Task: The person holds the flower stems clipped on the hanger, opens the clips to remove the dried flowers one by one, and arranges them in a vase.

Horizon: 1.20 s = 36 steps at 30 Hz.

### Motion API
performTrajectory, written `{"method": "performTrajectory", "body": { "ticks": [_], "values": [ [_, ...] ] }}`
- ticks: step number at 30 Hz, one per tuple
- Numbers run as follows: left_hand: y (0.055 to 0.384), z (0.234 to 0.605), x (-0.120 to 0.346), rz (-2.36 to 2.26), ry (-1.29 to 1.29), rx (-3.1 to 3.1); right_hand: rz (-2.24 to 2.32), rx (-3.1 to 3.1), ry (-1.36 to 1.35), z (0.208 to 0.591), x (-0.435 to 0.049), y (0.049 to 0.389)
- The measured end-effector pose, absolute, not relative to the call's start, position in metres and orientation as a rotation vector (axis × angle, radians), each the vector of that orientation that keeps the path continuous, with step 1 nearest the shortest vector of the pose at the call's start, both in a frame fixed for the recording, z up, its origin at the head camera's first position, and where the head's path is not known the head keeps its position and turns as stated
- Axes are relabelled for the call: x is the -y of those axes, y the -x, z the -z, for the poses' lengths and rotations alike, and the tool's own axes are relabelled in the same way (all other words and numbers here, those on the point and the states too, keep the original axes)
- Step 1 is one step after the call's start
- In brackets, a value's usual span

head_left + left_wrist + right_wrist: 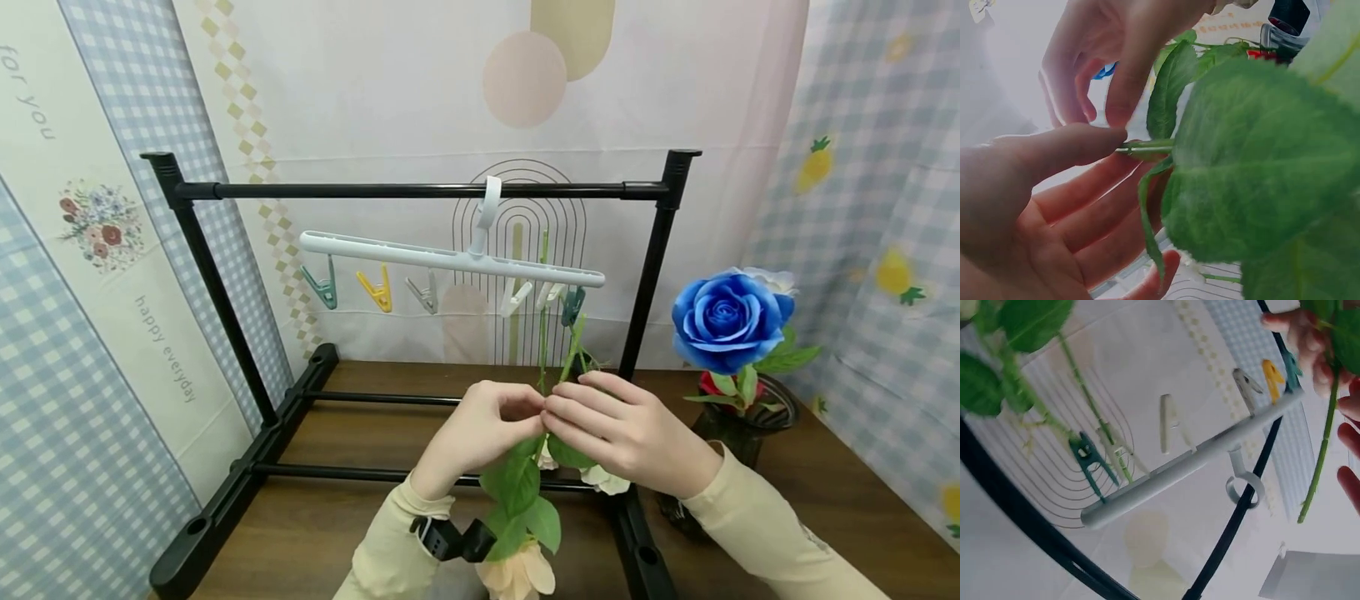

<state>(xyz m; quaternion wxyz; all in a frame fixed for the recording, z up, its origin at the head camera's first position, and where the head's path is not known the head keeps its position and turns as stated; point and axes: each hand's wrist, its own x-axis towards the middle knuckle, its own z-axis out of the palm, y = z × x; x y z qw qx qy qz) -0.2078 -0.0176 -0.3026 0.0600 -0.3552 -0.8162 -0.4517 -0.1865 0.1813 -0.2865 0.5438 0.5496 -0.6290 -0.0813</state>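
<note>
My left hand (483, 429) pinches the green stem of a peach rose (517, 571) that hangs bloom down, with broad leaves (1254, 162) below the grip. In the right wrist view the bare stem (1322, 462) sticks out past the fingers. Close against the left fingertips is my right hand (626, 425), its fingers bent loosely; in the left wrist view its thumb tip meets the left thumb beside the stem, with a gap to its other fingers. Behind hangs a pale blue clip hanger (450, 260). Its dark green clip (573, 305) and a white clip (1116, 450) hold stems of white flowers (604, 480).
The hanger hooks over a black rack's top bar (337, 192). Left of the hook hang a green clip (324, 287), a yellow clip (377, 290) and a grey clip (423, 293). On the right, a dark vase (738, 433) holds a blue rose (731, 321) and other flowers.
</note>
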Motion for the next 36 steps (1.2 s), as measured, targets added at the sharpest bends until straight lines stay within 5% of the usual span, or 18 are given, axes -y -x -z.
{"method": "performTrajectory", "body": {
  "ticks": [36],
  "values": [
    [0.199,0.311,0.005,1.697,1.409,2.590,0.208,1.367,-1.293,0.319,-0.235,0.169]
  ]
}}
